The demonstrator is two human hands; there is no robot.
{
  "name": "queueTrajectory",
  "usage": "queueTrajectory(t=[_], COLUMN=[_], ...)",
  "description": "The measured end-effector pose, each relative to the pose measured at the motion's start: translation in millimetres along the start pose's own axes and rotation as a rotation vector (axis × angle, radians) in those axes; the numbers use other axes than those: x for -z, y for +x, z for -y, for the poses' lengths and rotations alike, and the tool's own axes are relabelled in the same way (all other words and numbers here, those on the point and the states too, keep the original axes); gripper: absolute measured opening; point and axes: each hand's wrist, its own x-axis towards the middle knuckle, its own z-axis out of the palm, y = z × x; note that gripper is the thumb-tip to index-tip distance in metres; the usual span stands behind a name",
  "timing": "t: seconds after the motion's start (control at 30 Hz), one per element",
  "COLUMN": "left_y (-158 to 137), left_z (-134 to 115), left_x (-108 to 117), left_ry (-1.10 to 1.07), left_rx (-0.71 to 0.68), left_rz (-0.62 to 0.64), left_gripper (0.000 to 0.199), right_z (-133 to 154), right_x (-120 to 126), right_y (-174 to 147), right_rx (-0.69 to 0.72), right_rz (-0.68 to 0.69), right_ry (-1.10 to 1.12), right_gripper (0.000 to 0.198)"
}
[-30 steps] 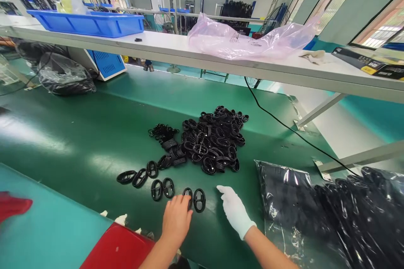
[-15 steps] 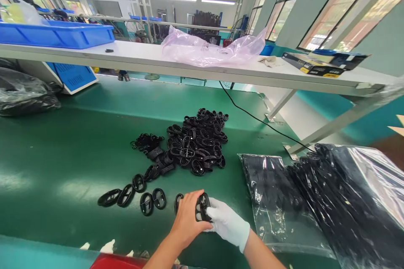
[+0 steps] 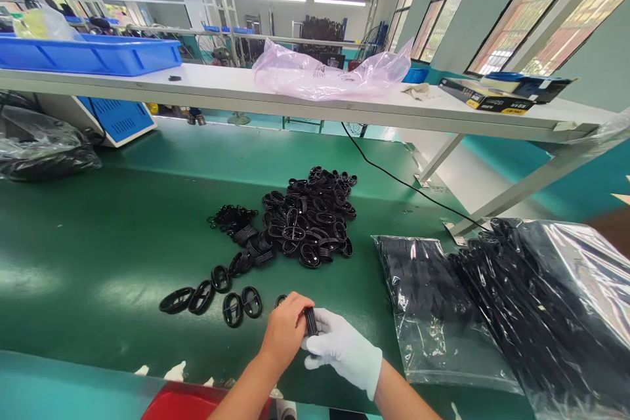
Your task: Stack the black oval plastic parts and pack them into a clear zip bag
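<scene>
Big green-topped workbench (image 3: 118, 230) here, clear plastic bags stuffed with black pieces (image 3: 428, 289) over on the right, and a messy heap of glossy black oval rings (image 3: 315, 216) mid-bench. Near the front edge, the white-gloved right hand (image 3: 347, 351) has its fingers curled against a black, ribbed oval ring (image 3: 311, 321), while the bare left hand (image 3: 284, 329) pinches the ring's other side.
</scene>
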Motion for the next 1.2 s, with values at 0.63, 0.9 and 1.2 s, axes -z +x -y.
queueTrajectory(t=[0.63,0.9,1.2], left_y=[6.0,2.0,2.6], left_z=[4.0,14.2,52.4], left_x=[-8.5,20.6,57.8], left_ry=[-0.034,-0.312,0.221], left_rx=[0.01,0.228,0.472], left_rz=[-0.099,0.091,-0.017], left_gripper=[0.034,0.04,0.028], right_z=[4.2,-6.1,-22.5], right_x=[12.1,-14.0,11.5], right_y=[-8.6,2.7,16.2], right_rx=[0.001,0.191,0.066], right_rz=[0.071,-0.438,-0.378], right_ry=[0.124,-0.405,-0.081], right_gripper=[0.052,0.047,0.048])
